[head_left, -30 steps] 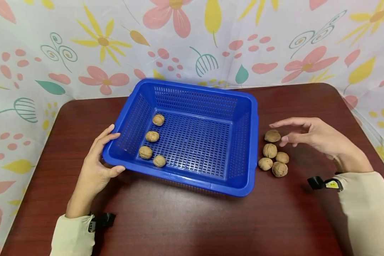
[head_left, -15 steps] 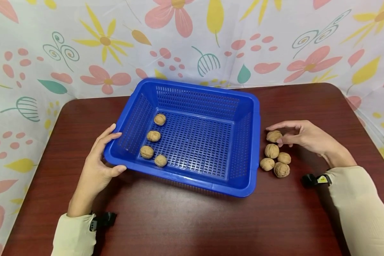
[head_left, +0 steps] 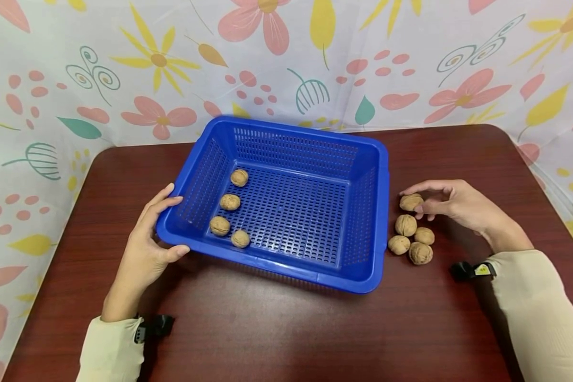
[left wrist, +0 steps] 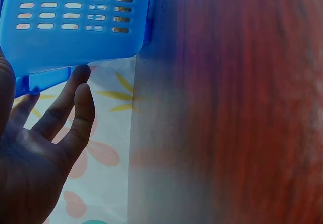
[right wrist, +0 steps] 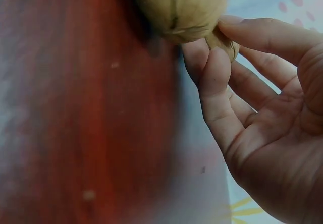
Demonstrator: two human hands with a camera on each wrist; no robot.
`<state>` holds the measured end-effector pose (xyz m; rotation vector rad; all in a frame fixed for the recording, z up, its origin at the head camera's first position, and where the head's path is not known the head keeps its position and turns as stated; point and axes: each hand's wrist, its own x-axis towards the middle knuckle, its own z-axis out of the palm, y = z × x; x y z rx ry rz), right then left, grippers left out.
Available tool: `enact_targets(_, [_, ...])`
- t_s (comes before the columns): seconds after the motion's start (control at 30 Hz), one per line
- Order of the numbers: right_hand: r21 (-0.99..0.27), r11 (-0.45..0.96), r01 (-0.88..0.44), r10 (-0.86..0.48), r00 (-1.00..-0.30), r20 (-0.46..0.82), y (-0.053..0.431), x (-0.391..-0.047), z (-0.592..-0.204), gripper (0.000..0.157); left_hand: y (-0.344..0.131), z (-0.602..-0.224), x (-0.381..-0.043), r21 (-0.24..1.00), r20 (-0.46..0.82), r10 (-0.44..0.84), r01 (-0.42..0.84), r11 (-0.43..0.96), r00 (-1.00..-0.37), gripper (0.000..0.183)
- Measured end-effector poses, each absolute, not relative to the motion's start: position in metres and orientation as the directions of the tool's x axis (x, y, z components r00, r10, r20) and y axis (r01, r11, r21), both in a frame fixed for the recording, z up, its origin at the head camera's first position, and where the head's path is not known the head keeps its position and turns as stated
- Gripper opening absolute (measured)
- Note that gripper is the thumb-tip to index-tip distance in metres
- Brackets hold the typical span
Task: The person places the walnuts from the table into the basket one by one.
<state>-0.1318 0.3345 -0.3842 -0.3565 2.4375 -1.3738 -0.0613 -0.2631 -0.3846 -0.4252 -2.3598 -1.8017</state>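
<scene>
A blue plastic basket with slotted walls stands on the table. My left hand grips its left end, thumb on the front rim and fingertips over the left rim; the left wrist view shows the basket wall beside those fingers. Several walnuts lie in the left part of the basket. Right of it, my right hand pinches a walnut between thumb and fingers, at the top of a small group of walnuts. In the right wrist view a nearer walnut partly hides the pinched one.
The dark red-brown table has rounded far corners. A flower-patterned cloth hangs behind it and at both sides. Dark straps with small cameras sit on both wrists.
My right hand has come in left and slightly down to the topmost walnut, and its thumb and fingers have closed on it. The left hand stays on the basket.
</scene>
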Motion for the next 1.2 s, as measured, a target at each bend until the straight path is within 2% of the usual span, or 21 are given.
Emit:
enact_targets(0.4, [-0.878, 0.456, -0.143, -0.348, -0.937, -0.028, 0.319, -0.127, -0.323, 0.034, -0.262, -0.385, -0.062, 0.922, 0.284, 0.129, 0.307, 0.236, -0.95, 0.086])
enact_targets(0.63, [-0.959, 0.241, -0.152, -0.413, -0.91, 0.041, 0.286, -0.134, -0.286, 0.031, -0.264, -0.386, -0.062, 0.92, 0.275, 0.14, 0.303, 0.248, -0.951, 0.083])
enact_targets(0.77, [-0.972, 0.183, -0.146, -0.488, -0.872, 0.039, 0.252, -0.145, -0.267, 0.031, -0.265, -0.386, -0.061, 0.918, 0.284, 0.137, 0.311, 0.248, -0.949, 0.083])
enact_targets(1.0, [-0.953, 0.26, -0.154, -0.585, -0.811, -0.028, 0.17, -0.17, -0.253, 0.033, -0.265, -0.387, -0.061, 0.922, 0.284, 0.142, 0.311, 0.231, -0.948, 0.082])
enact_targets(1.2, [-0.978, 0.149, -0.146, -0.691, -0.722, 0.003, 0.106, -0.192, -0.261, 0.032, -0.264, -0.387, -0.061, 0.923, 0.297, 0.138, 0.321, 0.212, -0.945, 0.083])
